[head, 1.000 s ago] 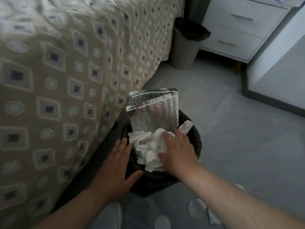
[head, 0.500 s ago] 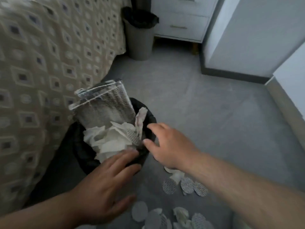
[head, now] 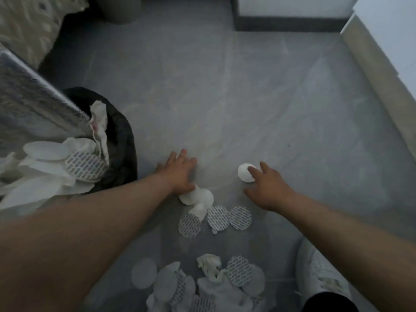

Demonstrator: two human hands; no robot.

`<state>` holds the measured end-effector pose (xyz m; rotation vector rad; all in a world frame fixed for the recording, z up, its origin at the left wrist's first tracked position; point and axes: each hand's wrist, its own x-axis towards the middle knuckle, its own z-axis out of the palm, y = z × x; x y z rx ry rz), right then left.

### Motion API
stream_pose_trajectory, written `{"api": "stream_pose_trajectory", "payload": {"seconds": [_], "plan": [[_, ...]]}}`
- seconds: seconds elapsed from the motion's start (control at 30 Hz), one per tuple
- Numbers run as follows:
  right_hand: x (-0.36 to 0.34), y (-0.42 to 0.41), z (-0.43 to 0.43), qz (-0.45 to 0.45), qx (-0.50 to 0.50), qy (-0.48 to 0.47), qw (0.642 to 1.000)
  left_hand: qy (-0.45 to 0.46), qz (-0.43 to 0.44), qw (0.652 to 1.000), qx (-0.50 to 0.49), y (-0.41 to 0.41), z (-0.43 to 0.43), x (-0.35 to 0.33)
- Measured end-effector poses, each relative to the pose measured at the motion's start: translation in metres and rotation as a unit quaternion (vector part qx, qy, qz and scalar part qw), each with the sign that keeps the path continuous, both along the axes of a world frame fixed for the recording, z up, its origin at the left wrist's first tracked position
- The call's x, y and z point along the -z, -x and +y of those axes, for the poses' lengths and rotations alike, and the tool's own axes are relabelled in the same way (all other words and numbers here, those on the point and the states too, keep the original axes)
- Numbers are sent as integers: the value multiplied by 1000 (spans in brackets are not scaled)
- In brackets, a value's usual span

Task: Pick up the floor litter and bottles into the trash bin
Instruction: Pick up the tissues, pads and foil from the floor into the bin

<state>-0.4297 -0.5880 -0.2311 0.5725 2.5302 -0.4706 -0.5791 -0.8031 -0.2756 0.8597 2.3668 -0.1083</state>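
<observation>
My right hand [head: 269, 191], fingers relaxed, touches a white round pad [head: 243, 174] on the floor [head: 247, 97]; my left hand [head: 180, 174] lies spread flat between it and the trash bin [head: 126, 140].

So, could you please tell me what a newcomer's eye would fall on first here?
Both bare hands reach down to the grey floor: the left hand beside crumpled white pads, the right hand touching a round white pad. At left, a black trash bin brims with tissue and a silver foil bag.
</observation>
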Motion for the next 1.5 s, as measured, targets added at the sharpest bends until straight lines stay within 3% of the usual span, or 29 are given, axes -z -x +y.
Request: {"api": "stream_pose_trajectory", "payload": {"seconds": [0.1,0.23,0.5,0.7,0.93,1.23,1.5], "plan": [[14,13,-5,-17,-39,-2,999,9,-31,999,15,2,0,10],[23,-6,-31,-33,-91,-13,995,-23,-19,997,-67,-39,-6,-3],[18,-58,-90,16,-156,-24,987,4,-66,998,3,-133,-33,-18],[17,-56,-105,24,-167,-6,986,-16,-2,1000,6,-146,-41,-23],[27,-68,-110,35,-245,-61,967,-70,-20,995,-65,-143,-40,-23],[34,-68,-110,99,-248,-111,957,-42,-70,991,-109,-130,-43,-9],[21,-54,-100,162,-157,-92,970,-144,-129,958,-210,-120,-46,-18]]}}
